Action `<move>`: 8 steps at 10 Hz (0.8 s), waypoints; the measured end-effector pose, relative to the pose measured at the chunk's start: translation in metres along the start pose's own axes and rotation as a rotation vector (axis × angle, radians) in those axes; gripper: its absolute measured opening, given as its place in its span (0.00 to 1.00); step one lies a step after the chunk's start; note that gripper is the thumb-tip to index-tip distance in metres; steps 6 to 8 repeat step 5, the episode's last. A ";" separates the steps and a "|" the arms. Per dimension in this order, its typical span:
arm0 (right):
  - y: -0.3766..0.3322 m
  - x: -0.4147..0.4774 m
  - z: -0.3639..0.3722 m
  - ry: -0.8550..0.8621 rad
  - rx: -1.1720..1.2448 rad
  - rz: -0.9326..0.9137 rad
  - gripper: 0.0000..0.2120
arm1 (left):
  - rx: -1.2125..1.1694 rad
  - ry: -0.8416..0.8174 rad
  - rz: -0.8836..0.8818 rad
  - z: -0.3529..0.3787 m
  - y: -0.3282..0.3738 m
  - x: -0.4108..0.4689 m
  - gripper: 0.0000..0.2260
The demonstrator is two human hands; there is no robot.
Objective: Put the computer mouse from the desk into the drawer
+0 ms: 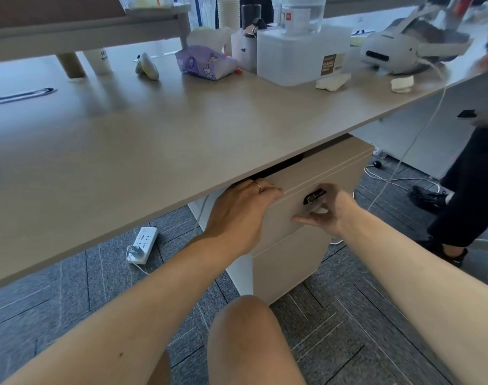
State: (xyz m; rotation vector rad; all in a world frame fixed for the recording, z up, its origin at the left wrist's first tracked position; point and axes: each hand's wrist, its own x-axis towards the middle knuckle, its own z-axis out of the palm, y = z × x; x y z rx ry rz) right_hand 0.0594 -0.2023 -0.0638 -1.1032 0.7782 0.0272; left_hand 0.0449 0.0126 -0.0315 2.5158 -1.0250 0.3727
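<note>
1. Left hand: fingers curled over the top front edge of the cabinet's top drawer, under the desk edge; a ring shows on one finger.
2. Right hand: fingers bent around the drawer front beside the black lock, thumb beneath.
3. Computer mouse: grey, resting on the desk's far side, near a purple tissue pack, well apart from both hands.

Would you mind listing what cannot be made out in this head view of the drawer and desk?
- Drawer interior: hidden by the desk edge and its own front.
- Left hand fingertips: curled over the drawer's top edge.
- Right hand grip: fingers hidden behind the hand.
- Container label: too small.
</note>
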 end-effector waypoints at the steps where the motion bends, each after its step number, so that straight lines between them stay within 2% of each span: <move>1: -0.005 -0.026 -0.004 0.005 -0.043 0.017 0.20 | -0.032 -0.049 -0.024 -0.001 0.002 -0.001 0.30; 2: -0.010 -0.055 -0.014 -0.015 -0.217 -0.002 0.24 | -0.035 -0.158 -0.068 -0.012 0.010 0.002 0.28; 3: -0.017 -0.087 -0.026 -0.032 -0.596 -0.142 0.36 | 0.082 -0.354 -0.105 -0.027 0.026 0.003 0.32; 4: -0.031 -0.122 -0.044 -0.041 -1.038 -0.332 0.39 | 0.130 -0.481 -0.175 -0.035 0.038 -0.006 0.42; 5: -0.044 -0.165 -0.064 -0.065 -1.285 -0.538 0.39 | 0.162 -0.534 -0.263 -0.044 0.046 -0.016 0.48; 8: -0.044 -0.165 -0.064 -0.065 -1.285 -0.538 0.39 | 0.162 -0.534 -0.263 -0.044 0.046 -0.016 0.48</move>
